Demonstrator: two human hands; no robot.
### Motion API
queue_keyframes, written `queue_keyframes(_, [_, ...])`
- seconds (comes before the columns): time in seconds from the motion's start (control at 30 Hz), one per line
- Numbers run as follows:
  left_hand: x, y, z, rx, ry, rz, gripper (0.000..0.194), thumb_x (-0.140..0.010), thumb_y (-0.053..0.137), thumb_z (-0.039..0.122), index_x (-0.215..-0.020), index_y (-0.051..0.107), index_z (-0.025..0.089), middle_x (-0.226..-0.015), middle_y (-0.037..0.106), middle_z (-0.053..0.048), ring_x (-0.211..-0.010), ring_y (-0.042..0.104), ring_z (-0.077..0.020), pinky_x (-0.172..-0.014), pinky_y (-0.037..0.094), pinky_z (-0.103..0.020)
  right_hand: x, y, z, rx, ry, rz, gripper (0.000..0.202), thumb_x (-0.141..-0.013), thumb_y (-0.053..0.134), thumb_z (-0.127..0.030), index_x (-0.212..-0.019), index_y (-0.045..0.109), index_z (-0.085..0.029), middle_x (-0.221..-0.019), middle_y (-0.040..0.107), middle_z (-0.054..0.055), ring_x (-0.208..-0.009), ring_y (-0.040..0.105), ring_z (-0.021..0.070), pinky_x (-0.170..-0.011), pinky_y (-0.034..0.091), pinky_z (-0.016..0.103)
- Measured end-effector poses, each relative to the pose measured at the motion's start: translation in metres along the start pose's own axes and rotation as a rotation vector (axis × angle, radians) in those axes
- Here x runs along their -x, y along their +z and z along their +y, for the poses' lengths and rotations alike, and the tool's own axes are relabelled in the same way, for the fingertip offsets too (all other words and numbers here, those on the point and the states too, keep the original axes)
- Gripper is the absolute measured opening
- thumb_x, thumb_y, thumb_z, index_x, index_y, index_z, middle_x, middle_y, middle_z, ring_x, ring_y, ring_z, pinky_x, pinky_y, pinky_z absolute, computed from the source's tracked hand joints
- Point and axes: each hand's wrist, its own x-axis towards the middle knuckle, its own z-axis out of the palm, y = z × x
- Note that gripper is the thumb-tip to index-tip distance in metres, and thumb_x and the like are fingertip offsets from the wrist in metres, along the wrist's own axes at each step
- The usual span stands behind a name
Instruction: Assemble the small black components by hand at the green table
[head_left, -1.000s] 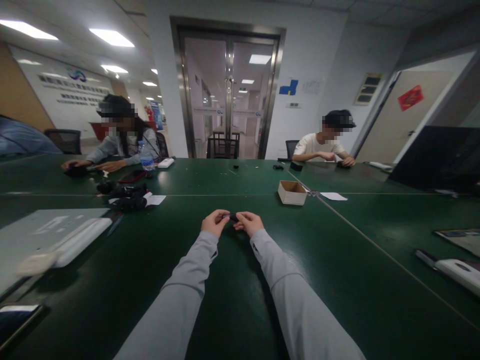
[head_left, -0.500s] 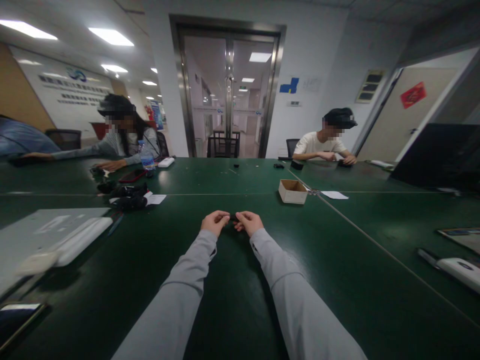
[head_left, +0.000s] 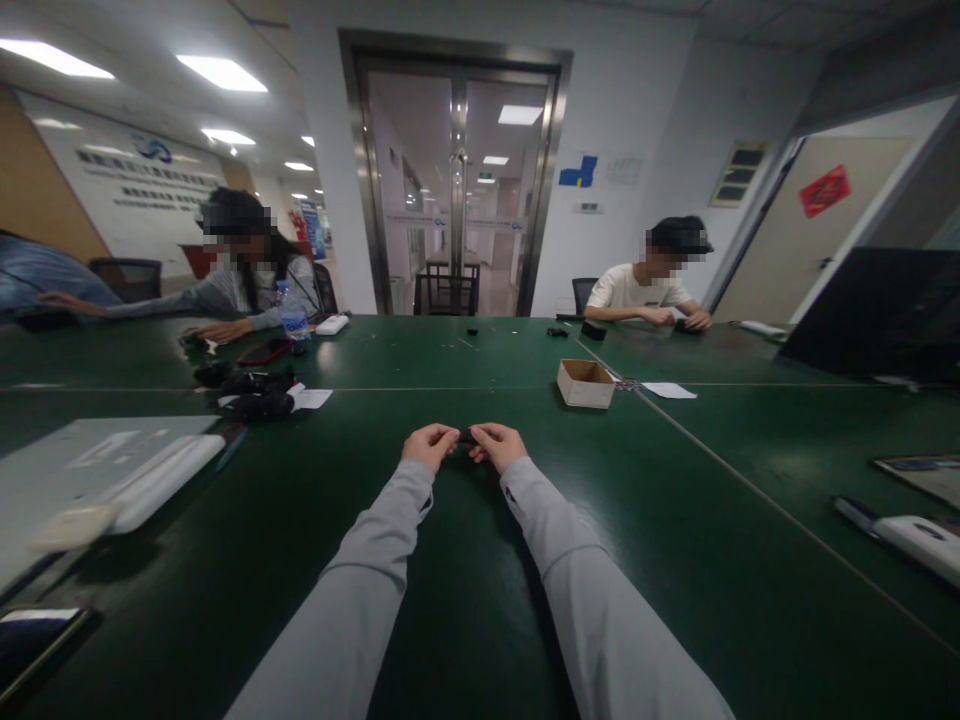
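Clock centred on the wearer's hands, 12 straight ahead. Largest first: green table (head_left: 652,500), same layout as a second ago, nothing on it has clearly shifted nearby. Co-worker in grey sleeves (head_left: 251,265), 10 o'clock: biggest change, one arm now stretched out toward 9–10, fingers over a dark object (head_left: 46,320); whether they touch it, can't tell. Co-worker in white shirt (head_left: 637,290), between 1 and 2 o'clock: bent over the table, hardly changed. Grey flat panel (head_left: 52,455) at 9, black bundle (head_left: 259,395) between 9 and 10, cardboard box (head_left: 583,392) at 2: all unmoved, the box well apart from the hands.

Left hand (head_left: 431,446) and right hand (head_left: 498,446): near-identical pose to a second ago, just apart, thumbs and fingertips pinching one small black item (head_left: 466,436) from opposite ends, in the gap between them. Only change there: less of the item shows, maybe turned slightly; too small to tell what it is. Means the fine two-handed handling looks ongoing, item not put down; the co-worker's reach doesn't seem to bear on it.
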Motion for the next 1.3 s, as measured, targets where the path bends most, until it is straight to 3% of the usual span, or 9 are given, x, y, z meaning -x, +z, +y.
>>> queue_keyframes(0.27, [0.0,-0.001,0.001,-0.19,-0.032,0.048,0.039,-0.066,0.054,0.052,-0.064,0.061,0.014,-0.05,0.056,-0.001,-0.046,0.051,-0.0105,-0.047,0.039,-0.021,0.001,0.0,0.0,0.004,-0.027,-0.048,0.033,-0.059,0.074,-0.033,-0.08,0.061,-0.01,-0.054,0.06,0.002,-0.043,0.055,0.012,-0.039,0.046,0.02])
queue_keyframes(0.93, [0.008,-0.001,0.022,-0.416,-0.104,0.158,0.05,-0.074,0.04,0.057,-0.049,0.059,0.018,-0.042,0.053,-0.001,-0.043,0.049,-0.012,-0.05,0.035,-0.022,0.003,-0.005,0.0,-0.015,-0.107,-0.187,0.041,-0.058,0.073,-0.032,-0.093,0.062,-0.014,-0.078,0.063,0.005,-0.05,0.057,0.0104,-0.044,0.048,0.02])
queue_keyframes(1.3, [0.011,0.0,0.026,-0.54,-0.067,0.181,0.052,-0.077,0.034,0.055,-0.046,0.055,0.02,-0.042,0.053,-0.001,-0.044,0.048,-0.0131,-0.048,0.031,-0.023,0.003,-0.004,0.0,-0.013,-0.101,-0.179,0.042,-0.058,0.074,-0.036,-0.09,0.063,-0.012,-0.066,0.063,0.003,-0.047,0.056,0.0102,-0.044,0.047,0.02])
